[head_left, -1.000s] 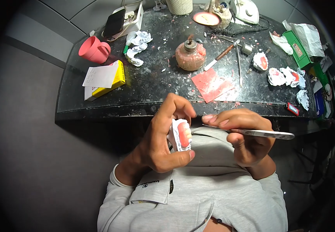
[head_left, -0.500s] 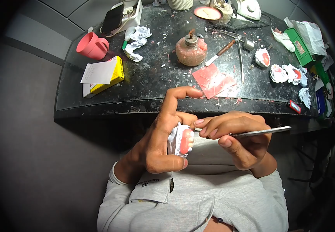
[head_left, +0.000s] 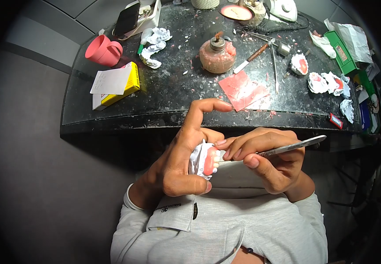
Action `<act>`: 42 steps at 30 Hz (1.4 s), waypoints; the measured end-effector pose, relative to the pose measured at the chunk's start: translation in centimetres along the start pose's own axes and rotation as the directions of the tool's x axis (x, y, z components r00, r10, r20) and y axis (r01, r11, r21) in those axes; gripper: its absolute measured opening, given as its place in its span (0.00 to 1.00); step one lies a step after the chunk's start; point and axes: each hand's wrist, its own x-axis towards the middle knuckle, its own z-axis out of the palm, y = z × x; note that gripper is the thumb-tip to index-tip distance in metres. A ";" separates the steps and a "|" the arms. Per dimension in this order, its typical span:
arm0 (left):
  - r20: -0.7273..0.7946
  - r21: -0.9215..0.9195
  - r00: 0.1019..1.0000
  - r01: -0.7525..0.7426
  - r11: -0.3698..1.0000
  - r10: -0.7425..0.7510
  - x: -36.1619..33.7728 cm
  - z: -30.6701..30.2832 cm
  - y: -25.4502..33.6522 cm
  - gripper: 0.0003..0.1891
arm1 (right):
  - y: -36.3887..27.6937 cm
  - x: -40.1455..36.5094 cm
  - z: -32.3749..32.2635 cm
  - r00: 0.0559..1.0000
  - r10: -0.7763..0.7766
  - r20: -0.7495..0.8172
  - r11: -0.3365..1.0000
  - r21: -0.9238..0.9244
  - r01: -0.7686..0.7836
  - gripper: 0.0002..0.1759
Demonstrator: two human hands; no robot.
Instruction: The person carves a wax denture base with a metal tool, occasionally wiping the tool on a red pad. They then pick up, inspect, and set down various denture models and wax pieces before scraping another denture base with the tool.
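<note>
My left hand point(head_left: 178, 163) grips a white plaster dental cast point(head_left: 196, 159) between thumb and fingers, its index finger arched above. Pink wax point(head_left: 209, 161) covers the cast's facing side, with a short row of artificial teeth point(head_left: 216, 159) set along it. In my right hand point(head_left: 275, 160) is a slim metal wax carver point(head_left: 302, 144), held like a pen. Its working end points left and meets the teeth, while the broad handle end sticks out to the right. My right fingertips are close beside the cast.
On the dark bench point(head_left: 164, 94) stand a glass spirit burner point(head_left: 217, 57), a pink wax sheet point(head_left: 243, 90) and a wood-handled knife point(head_left: 256, 53). Several plaster casts point(head_left: 318, 82) lie right. A pink mug point(head_left: 102, 50) and a yellow box point(head_left: 131, 81) are left.
The carver has tilted, its handle end dropping slightly at the inner part and shifting left. My right hand has moved a little left; the left hand holds the cast nearly still.
</note>
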 end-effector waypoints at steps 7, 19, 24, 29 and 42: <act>-0.011 0.010 1.000 0.009 1.000 -0.009 0.1 0.1 0.0 0.53 | 0.1 -0.1 0.2 0.999 -0.040 0.004 0.998 -0.039 0.040 0.07; -0.011 0.065 1.000 0.010 0.998 -0.009 0.0 -0.1 0.2 0.53 | 0.4 -0.3 0.1 0.993 -0.121 0.003 0.986 -0.113 0.120 0.07; -0.014 0.096 1.000 0.003 0.995 -0.002 -0.1 -0.2 0.2 0.53 | -0.1 -0.1 0.3 0.992 -0.122 0.028 0.983 -0.132 0.125 0.07; -0.020 0.129 1.000 -0.010 0.992 0.013 0.0 -0.1 0.2 0.53 | -0.5 -0.1 0.2 0.987 -0.130 0.094 0.962 -0.228 0.149 0.07; -0.027 0.127 1.000 -0.006 0.992 0.009 0.0 -0.3 0.3 0.54 | -1.3 -0.1 0.6 0.991 -0.084 0.103 0.947 -0.301 0.112 0.08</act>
